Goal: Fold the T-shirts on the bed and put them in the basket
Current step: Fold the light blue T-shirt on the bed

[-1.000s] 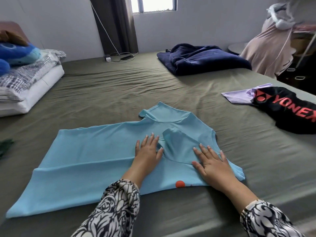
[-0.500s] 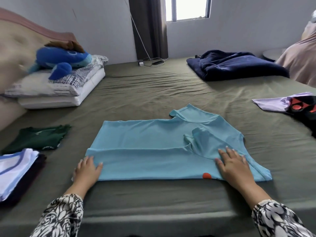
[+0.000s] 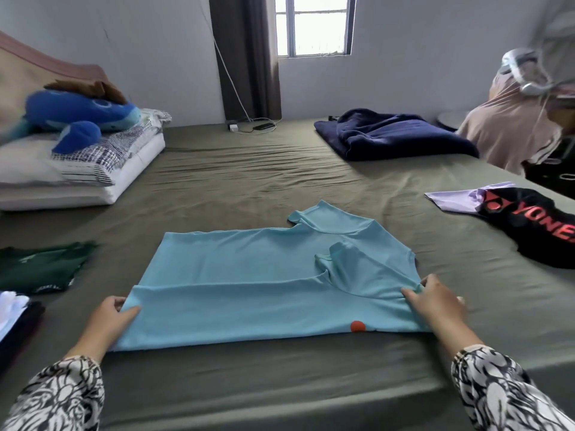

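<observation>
A light blue T-shirt [image 3: 249,281] lies partly folded on the olive bed [image 3: 249,181], its near long side and one sleeve turned over onto the body. My left hand [image 3: 109,315] pinches its near left corner. My right hand [image 3: 435,303] grips the folded edge at the near right, by the sleeve. A black T-shirt with red lettering [image 3: 535,225] and a lilac one [image 3: 457,199] lie unfolded at the right. A folded dark green shirt [image 3: 40,265] and a stack of folded shirts [image 3: 15,318] sit at the left. No basket is in view.
Pillows [image 3: 77,172] with a blue plush toy [image 3: 81,116] lie at the back left. A navy blanket [image 3: 392,138] sits at the back right. A charger and cable [image 3: 249,127] lie by the far wall. A fan and draped cloth [image 3: 516,126] stand right of the bed.
My left hand slid from the shirt's middle to its near left corner and now pinches it. My right hand shifted right and closed on the folded edge. The view panned left.
</observation>
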